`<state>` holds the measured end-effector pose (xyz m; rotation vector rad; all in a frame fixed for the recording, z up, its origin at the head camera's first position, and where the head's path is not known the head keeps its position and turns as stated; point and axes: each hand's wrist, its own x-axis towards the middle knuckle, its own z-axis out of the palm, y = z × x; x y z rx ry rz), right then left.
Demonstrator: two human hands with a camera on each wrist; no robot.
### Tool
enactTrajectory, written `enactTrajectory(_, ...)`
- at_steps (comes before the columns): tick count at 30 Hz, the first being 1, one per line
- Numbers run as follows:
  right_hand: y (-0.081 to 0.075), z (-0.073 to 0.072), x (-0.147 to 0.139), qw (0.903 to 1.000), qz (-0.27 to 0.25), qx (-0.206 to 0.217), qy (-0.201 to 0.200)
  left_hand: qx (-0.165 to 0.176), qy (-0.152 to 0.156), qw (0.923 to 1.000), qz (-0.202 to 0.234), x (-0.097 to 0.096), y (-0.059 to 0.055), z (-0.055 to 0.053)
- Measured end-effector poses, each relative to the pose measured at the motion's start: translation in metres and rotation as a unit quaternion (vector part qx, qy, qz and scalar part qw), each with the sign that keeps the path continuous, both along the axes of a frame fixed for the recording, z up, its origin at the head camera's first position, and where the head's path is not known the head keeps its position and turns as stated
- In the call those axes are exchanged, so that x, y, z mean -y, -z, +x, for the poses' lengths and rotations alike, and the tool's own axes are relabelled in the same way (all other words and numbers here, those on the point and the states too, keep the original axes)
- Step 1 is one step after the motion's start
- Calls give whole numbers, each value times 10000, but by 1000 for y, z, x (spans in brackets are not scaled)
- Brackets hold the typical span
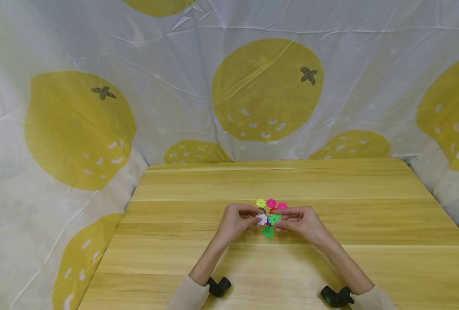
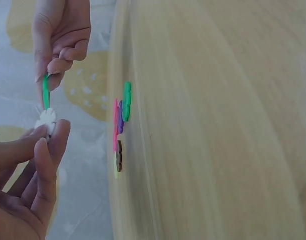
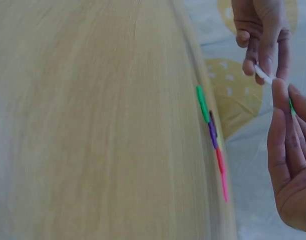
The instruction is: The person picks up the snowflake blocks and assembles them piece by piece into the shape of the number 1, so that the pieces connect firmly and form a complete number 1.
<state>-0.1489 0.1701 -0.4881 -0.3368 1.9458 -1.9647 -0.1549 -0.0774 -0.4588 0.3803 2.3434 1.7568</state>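
My left hand pinches a white notched plastic disc between thumb and fingers. Opposite it, my right hand pinches a green notched disc by its right side. In the left wrist view the green disc stands edge-on and meets the rim of the white disc. Both discs are held above the tabletop. From the right wrist, the white disc shows as a thin edge, and fingers mostly hide the green one.
Loose discs lie on the wooden table below the hands: a yellow disc, a pink disc, another green disc, a purple disc, a brown disc and others. A lemon-print cloth hangs behind the table.
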Motion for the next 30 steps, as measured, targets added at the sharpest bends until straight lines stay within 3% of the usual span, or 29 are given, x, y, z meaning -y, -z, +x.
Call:
enactTrajectory(9,-1,2,5,9994,-342,29,67,-328,-165,9988,321,-1,1,2)
enactTrajectory(18,-3,6,8,9993,-340,-180,-43,-994,-71,9927,675,1,3,4)
enactTrajectory(22,-7,9,10,9988,-298,-395,-58,-1646,73,9826,852,3,4,4)
enactTrajectory(27,-11,14,14,9982,-234,-550,74,-2721,233,9583,842,3,9,4)
enactTrajectory(30,-12,15,15,9975,-280,-636,103,-3103,176,9470,816,2,12,5)
